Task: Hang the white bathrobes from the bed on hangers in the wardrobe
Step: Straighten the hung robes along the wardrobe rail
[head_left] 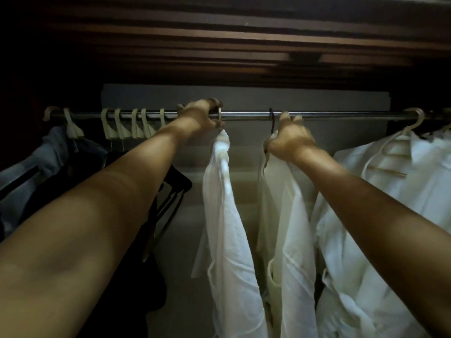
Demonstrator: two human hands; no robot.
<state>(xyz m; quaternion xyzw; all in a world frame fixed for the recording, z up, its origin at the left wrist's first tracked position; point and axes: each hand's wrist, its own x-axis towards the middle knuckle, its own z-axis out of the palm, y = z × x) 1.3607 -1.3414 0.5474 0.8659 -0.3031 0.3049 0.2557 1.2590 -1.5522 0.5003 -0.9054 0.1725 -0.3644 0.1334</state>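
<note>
The hanging step is on. The left hand point(200, 117) is up at the rail point(329, 116), fingers curled round a pale hook point(220, 115). A white robe point(227, 203) hangs down from that hook. The right hand point(290, 140) grips the bunched top of a second robe point(285, 215), just under a dark hook point(271, 118) that sits over the rail. A third robe point(378, 191) hangs on a cream hanger point(415, 123) at the right. Spare hangers point(136, 123) crowd the rail at the left, above some dark clothes point(48, 154). I think both hooks are nearly set. Next, each hand should let go gently, and the robes must not slip off.
</note>
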